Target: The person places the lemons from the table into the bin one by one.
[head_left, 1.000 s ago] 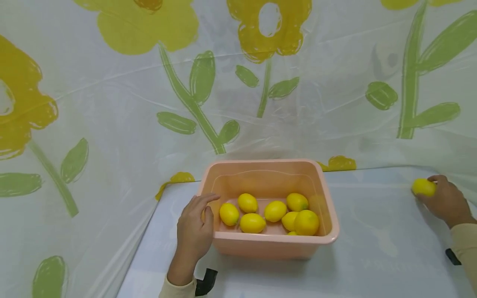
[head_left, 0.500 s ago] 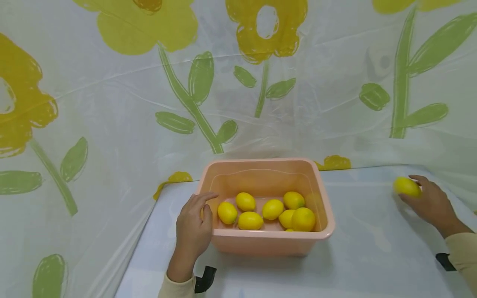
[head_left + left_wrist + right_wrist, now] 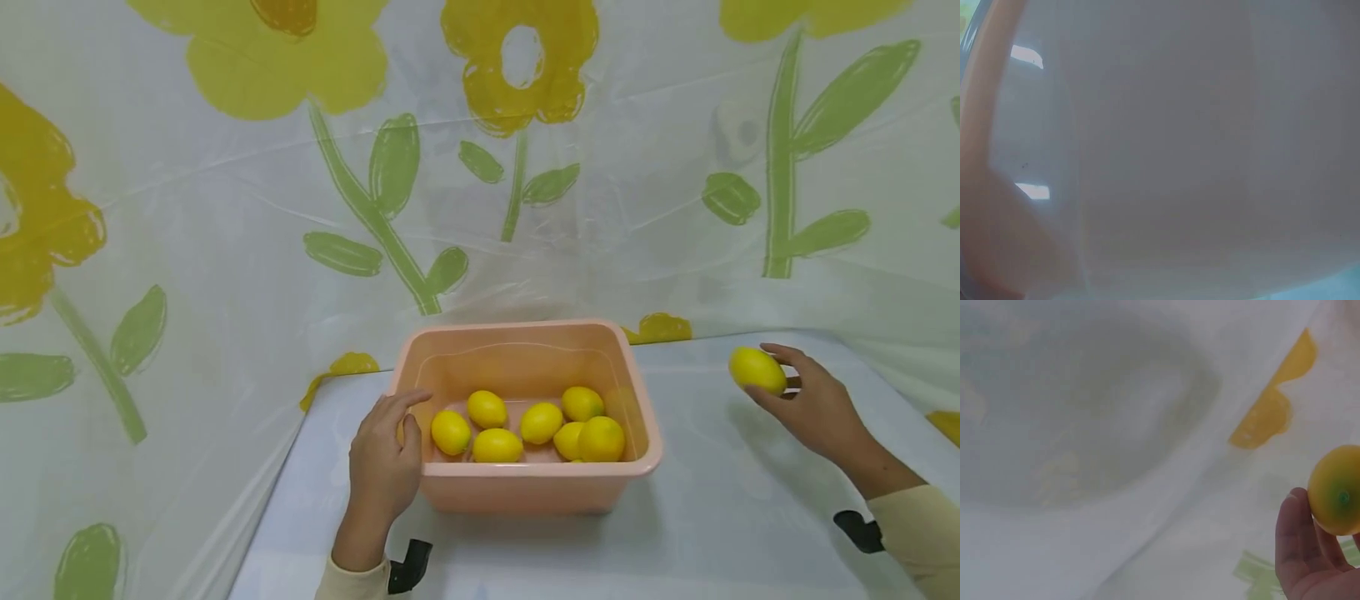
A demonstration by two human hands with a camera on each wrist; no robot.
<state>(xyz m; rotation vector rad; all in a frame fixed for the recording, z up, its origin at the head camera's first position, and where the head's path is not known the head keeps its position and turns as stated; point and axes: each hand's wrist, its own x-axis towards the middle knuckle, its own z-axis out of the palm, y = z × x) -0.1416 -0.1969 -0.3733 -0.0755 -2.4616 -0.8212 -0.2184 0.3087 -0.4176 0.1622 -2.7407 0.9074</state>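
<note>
Head view: the right hand (image 3: 813, 404) grips a lemon (image 3: 757, 370) in its fingertips, above the table (image 3: 720, 517) and well right of the tub (image 3: 525, 492). The left hand (image 3: 386, 462) rests against the tub's left wall, fingers relaxed. Seven lemons (image 3: 525, 425) lie inside.

Left wrist view: only the tub wall (image 3: 1166, 150), blurred.

Right wrist view: fingers (image 3: 1294, 544) cradle the lemon (image 3: 1337, 497) before the flowered sheet (image 3: 1147, 425).

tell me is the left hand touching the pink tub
Touching. The head view shows the left hand resting against the pink tub at its left rim, fingers on the edge with no gap.
</note>
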